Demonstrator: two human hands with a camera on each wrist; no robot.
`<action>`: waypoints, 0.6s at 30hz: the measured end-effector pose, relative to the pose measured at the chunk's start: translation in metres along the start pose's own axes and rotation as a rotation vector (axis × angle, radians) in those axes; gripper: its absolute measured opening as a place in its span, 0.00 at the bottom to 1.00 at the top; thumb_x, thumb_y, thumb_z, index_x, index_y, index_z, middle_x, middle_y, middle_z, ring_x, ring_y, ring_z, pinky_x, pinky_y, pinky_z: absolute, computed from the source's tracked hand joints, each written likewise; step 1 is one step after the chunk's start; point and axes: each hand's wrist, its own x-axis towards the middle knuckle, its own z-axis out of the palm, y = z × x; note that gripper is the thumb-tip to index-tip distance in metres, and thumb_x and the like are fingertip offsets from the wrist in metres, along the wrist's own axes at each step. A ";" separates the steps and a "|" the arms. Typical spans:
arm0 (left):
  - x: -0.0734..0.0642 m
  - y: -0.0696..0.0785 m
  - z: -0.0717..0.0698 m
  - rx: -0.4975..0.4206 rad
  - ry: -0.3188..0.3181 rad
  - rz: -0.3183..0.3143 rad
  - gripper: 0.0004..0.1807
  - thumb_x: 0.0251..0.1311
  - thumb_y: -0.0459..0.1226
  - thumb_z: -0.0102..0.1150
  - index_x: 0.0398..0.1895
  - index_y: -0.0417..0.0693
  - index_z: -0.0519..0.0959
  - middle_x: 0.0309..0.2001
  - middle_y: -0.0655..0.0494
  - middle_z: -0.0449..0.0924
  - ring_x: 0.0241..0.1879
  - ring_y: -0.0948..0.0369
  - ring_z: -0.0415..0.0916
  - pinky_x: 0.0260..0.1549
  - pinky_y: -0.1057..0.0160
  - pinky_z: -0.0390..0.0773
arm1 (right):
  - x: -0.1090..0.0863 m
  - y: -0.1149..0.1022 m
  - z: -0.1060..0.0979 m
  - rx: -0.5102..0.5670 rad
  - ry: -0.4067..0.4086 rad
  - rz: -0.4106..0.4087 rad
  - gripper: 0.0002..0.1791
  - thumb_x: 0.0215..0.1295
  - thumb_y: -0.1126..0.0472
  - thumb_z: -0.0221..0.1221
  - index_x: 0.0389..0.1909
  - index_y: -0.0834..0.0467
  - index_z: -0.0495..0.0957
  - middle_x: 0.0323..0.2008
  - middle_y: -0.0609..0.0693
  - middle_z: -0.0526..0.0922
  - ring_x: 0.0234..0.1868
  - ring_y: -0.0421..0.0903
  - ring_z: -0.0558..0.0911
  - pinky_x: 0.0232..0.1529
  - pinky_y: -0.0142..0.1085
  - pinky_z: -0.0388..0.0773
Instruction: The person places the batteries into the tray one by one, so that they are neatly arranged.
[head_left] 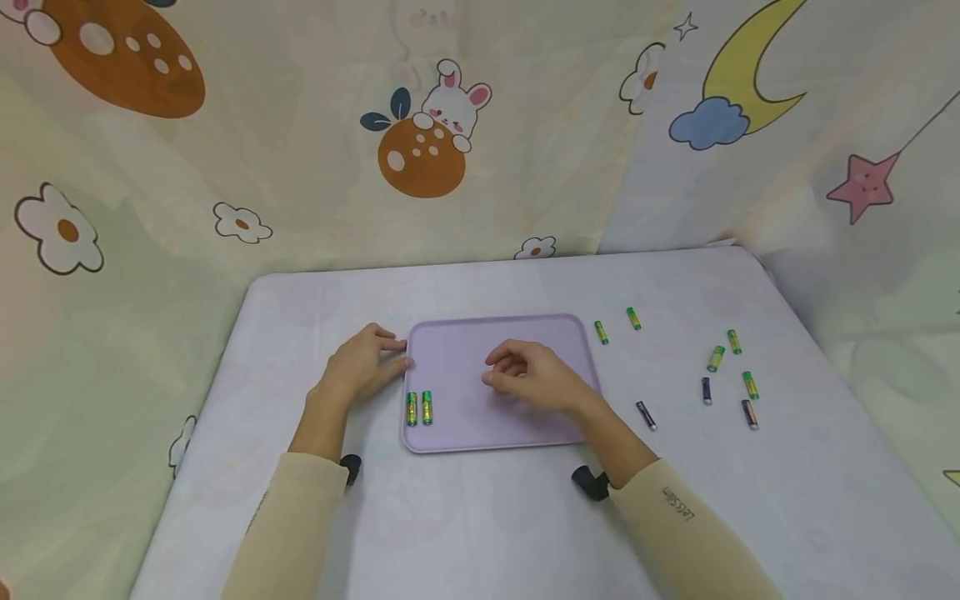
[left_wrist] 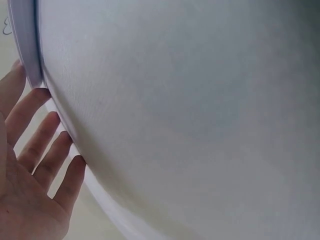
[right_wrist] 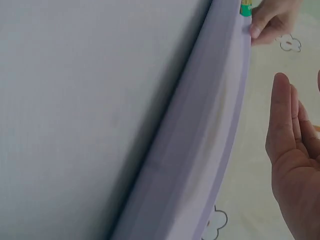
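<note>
A shallow lavender tray [head_left: 495,446] lies on the table with two green-and-gold batteries [head_left: 412,409] side by side near its left edge. My left hand [head_left: 358,363] rests at the tray's left side, thumb and fingertips right at the rim. In the left wrist view, the fingers of that hand [left_wrist: 42,145] are spread and fairly straight. Over the middle of the tray hovers my right hand [head_left: 536,375], fingers loosely bent and holding nothing. The right wrist view has this hand [right_wrist: 295,150] with its fingers extended, and a green battery end [right_wrist: 245,9] shows beyond the tray rim.
Right of the tray lie several loose green batteries, among them one near its corner [head_left: 601,332] and one farther right [head_left: 716,358]. Three dark batteries are there too, the closest [head_left: 647,416] beside my right forearm. A patterned cloth [head_left: 315,167] hangs behind the white-covered table [head_left: 465,525].
</note>
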 end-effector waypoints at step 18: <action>0.000 0.001 -0.001 -0.007 -0.018 -0.001 0.27 0.69 0.53 0.63 0.66 0.51 0.80 0.67 0.48 0.71 0.68 0.43 0.70 0.63 0.37 0.72 | -0.016 0.005 -0.044 0.009 0.079 0.029 0.19 0.71 0.54 0.64 0.55 0.62 0.78 0.44 0.60 0.85 0.44 0.60 0.87 0.51 0.52 0.84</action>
